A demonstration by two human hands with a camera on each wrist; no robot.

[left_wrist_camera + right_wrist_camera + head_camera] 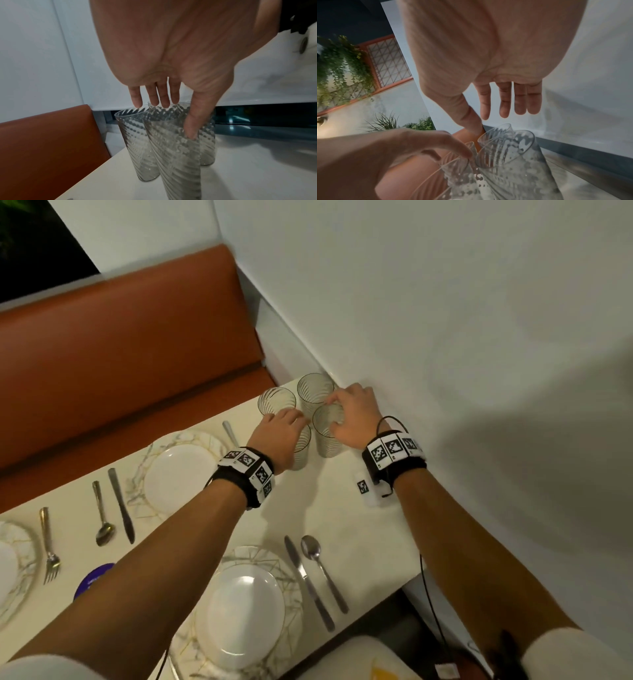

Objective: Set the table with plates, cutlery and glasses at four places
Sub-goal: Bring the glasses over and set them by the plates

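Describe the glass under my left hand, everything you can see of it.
The glass is a tall clear tumbler with swirled ribs down its wall and a thin plain rim; it looks empty. It stands upright on the white table at its far right corner, the nearest of a tight cluster with three matching glasses. The left hand is over its mouth: the thumb lies along its near wall and the fingertips reach the far rim. Whether it touches its neighbours cannot be told.

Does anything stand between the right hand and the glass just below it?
Nothing visible does. The right hand is directly over the near-right glass, fingers straight, with nothing between them. Only neighbours crowd it: the far glass behind and the wall close on its right.
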